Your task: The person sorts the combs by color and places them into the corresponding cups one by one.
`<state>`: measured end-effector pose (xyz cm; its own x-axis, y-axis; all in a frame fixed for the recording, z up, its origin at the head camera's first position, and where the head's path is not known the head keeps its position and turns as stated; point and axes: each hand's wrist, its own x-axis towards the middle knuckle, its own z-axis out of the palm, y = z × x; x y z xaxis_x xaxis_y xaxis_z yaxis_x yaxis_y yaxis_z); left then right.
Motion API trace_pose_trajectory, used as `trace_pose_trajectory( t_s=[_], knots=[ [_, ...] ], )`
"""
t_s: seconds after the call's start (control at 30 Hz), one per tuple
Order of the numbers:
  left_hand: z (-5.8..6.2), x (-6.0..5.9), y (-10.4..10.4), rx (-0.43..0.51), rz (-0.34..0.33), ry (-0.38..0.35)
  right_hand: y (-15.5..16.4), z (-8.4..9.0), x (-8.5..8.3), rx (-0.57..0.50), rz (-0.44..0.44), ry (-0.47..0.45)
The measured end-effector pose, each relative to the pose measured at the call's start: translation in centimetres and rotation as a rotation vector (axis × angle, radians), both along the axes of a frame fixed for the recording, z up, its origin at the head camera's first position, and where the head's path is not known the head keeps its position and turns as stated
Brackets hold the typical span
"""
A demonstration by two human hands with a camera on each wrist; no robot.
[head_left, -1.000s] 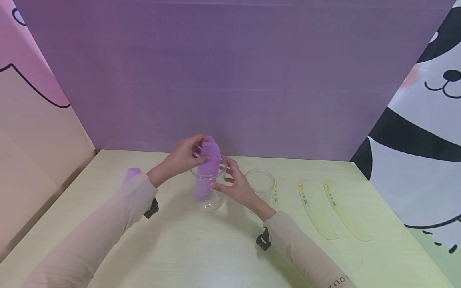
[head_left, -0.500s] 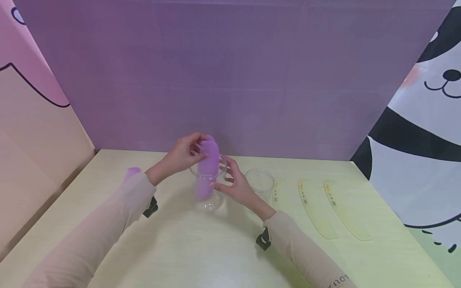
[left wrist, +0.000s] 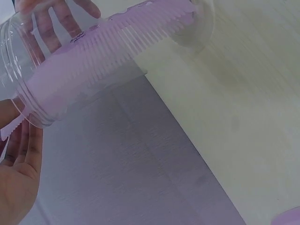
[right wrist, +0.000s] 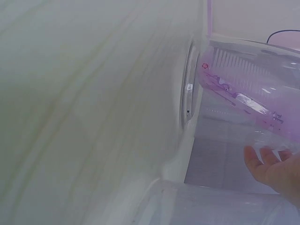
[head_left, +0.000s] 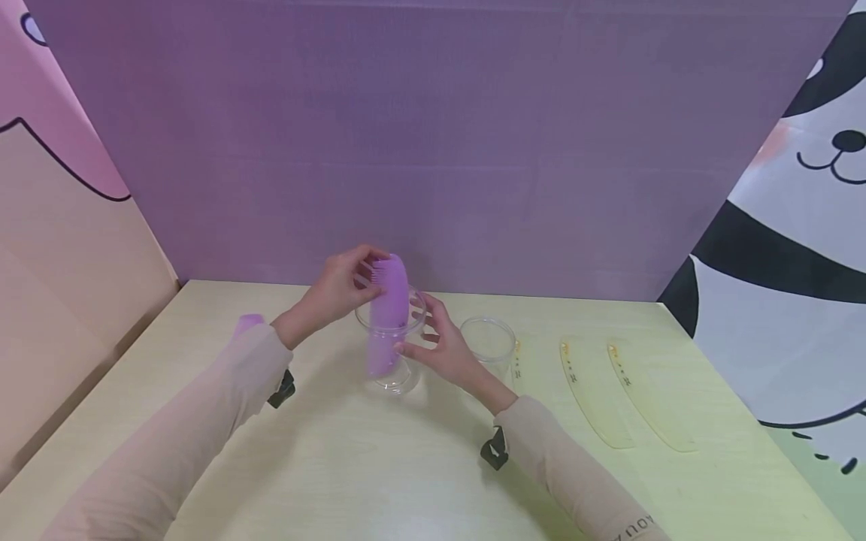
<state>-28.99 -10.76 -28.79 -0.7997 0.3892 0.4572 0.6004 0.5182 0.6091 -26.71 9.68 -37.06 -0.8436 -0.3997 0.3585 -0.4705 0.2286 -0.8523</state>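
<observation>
Purple plastic, toothed along one edge: we record a comb [head_left: 389,315] standing nearly upright in a clear cup [head_left: 391,353] on the pale surface [head_left: 338,466]. Its long axis runs vertical, the lower end down inside the cup and the upper end well above the rim. The left hand [head_left: 338,289] pinches that upper end from the left, fingers curled about it. The right hand [head_left: 443,346] lies against the cup's right wall with its fingers fairly straight; we cannot tell whether it grips. The left hand is therefore the one on the comb, with the cup directly below it. We also note a second clear cup [head_left: 489,342] just right of the right hand, and two yellowish combs [head_left: 625,394] lying flat farther right.
</observation>
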Motion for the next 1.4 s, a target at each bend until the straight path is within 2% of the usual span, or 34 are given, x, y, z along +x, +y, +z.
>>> trace_pose_trajectory(
  t_s=[0.4, 0.77, 0.93, 1.07, 1.4],
  knots=[
    [-0.63, -0.11, -0.1, 0.065, 0.068, 0.077, -0.1, -0.17, -0.01, -0.017, 0.011, -0.012],
    [-0.6, -0.18, -0.22, 0.053, 0.109, 0.11, -0.2, -0.1, -0.02, -0.01, 0.007, -0.008],
    [-0.59, -0.15, -0.4, 0.03, 0.127, 0.091, -0.23, -0.08, 0.06, -0.013, 0.012, -0.003],
    [-0.74, -0.22, -0.4, 0.025, 0.118, 0.067, -0.24, -0.06, 0.19, -0.005, 0.01, -0.006],
    [-0.86, -0.44, -0.21, 0.037, 0.102, 0.061, -0.26, 0.22, 0.4, -0.001, 0.005, -0.019]
  ],
)
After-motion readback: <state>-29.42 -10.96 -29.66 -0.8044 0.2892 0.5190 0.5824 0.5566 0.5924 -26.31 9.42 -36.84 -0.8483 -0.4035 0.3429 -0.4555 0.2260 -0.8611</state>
